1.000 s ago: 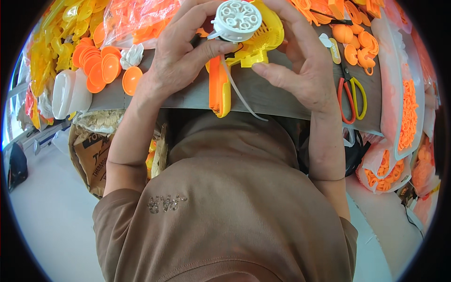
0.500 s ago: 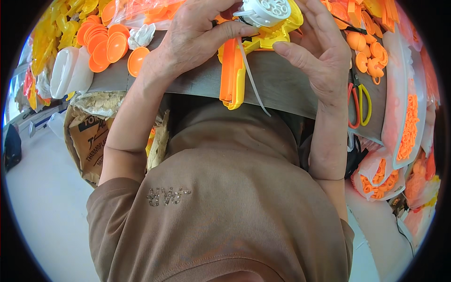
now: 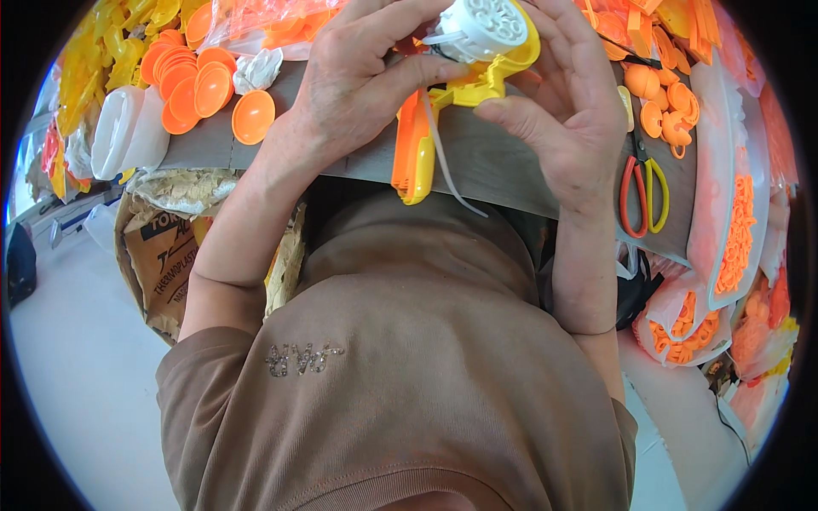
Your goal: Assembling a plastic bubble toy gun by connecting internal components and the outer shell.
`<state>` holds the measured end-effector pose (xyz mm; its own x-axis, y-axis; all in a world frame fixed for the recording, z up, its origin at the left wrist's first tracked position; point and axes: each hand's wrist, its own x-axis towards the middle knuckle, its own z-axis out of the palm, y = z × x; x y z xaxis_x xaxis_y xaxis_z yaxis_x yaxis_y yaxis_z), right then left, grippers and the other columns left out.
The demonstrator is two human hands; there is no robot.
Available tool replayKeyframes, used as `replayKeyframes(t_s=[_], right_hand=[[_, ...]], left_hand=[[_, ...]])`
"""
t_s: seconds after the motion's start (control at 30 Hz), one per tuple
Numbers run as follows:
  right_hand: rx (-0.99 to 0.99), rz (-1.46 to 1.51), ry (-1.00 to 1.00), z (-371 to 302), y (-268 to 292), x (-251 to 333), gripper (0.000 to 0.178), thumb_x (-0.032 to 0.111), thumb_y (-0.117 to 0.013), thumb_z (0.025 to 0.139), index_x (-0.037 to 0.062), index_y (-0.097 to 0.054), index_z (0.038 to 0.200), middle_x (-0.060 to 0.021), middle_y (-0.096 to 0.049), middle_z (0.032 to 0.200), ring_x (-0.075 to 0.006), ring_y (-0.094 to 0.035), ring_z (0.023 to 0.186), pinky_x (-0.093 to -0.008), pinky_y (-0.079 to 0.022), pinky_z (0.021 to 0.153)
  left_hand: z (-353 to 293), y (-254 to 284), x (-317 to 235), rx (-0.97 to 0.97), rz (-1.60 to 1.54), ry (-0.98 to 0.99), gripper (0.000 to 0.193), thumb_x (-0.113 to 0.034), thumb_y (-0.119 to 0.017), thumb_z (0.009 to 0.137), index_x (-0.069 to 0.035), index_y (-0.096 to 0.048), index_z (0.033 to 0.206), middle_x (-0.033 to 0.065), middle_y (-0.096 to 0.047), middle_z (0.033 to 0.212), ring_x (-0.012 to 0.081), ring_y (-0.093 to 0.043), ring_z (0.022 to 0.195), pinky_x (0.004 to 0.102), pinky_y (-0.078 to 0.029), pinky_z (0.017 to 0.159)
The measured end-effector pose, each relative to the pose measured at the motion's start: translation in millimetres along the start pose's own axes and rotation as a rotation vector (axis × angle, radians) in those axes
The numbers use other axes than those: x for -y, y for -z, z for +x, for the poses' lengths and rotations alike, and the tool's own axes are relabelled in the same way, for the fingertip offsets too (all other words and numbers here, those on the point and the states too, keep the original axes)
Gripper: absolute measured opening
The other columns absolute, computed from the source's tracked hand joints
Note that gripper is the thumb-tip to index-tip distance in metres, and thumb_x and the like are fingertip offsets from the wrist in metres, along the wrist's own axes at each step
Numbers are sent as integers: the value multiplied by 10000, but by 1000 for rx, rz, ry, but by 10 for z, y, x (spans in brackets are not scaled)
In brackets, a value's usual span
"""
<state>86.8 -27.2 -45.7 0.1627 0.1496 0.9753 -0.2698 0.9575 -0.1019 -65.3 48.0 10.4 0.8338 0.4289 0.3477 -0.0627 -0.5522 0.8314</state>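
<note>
Near the table's front edge, both hands hold a yellow and orange plastic toy gun, its handle hanging down. A white round part with several holes sits in its yellow shell, tilted toward me. My left hand is closed on the gun's left side, thumb and fingers pinching beside the white part. My right hand cups the yellow shell from the right, its thumb against the lower edge. From near my left thumb a thin white tube dangles past the handle. The fingers partly hide the gun's upper body.
Orange cups and a white crumpled wad lie on the left. Scissors with red and yellow handles lie right of my right hand. Further right stands a clear bin of small orange parts. A brown paper sack stands below left.
The toy gun has tilted slightly in my hands, so the white round part faces me more and its handle has swung a little left. My right hand has shifted slightly left.
</note>
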Motion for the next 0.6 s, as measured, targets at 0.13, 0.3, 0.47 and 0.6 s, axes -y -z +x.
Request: replayKeyframes(t_s=[0.13,0.3,0.47,0.6], right_hand=[[-446,-642,-1146,481,-580,533,823,7,-733,741,-44,-224,1387,-229,-413,1339,-279,-451,1227,-360,-406,996],[-391,-687,-1024,171,-497,653,832,-85,-687,655,5,-296,1384,-125,-419,1337,-230,-419,1242,-373,-353,1030],[-105,-957,-1151,18,-318,1103,865,-85,-704,617,8,-315,1384,-114,-425,1338,-226,-421,1238,-360,-347,1034],[-179,-1007,-1353,-172,-217,1259,859,-44,-718,624,40,-331,1386,-120,-447,1320,-241,-429,1228,-339,-348,1025]], left_hand=[[12,39,-54,48,30,31,503,-69,-697,786,17,-514,1246,85,-522,961,192,-510,832,306,-425,707],[-32,-19,67,120,354,-135,408,-36,-703,716,9,-591,1106,84,-545,973,180,-559,879,287,-459,756],[37,-381,-22,112,375,-324,474,-22,-725,631,-19,-614,1092,101,-541,863,225,-565,731,315,-464,631],[128,-656,88,159,414,-429,395,-48,-712,633,-52,-624,1018,85,-514,818,249,-542,721,338,-453,622]])
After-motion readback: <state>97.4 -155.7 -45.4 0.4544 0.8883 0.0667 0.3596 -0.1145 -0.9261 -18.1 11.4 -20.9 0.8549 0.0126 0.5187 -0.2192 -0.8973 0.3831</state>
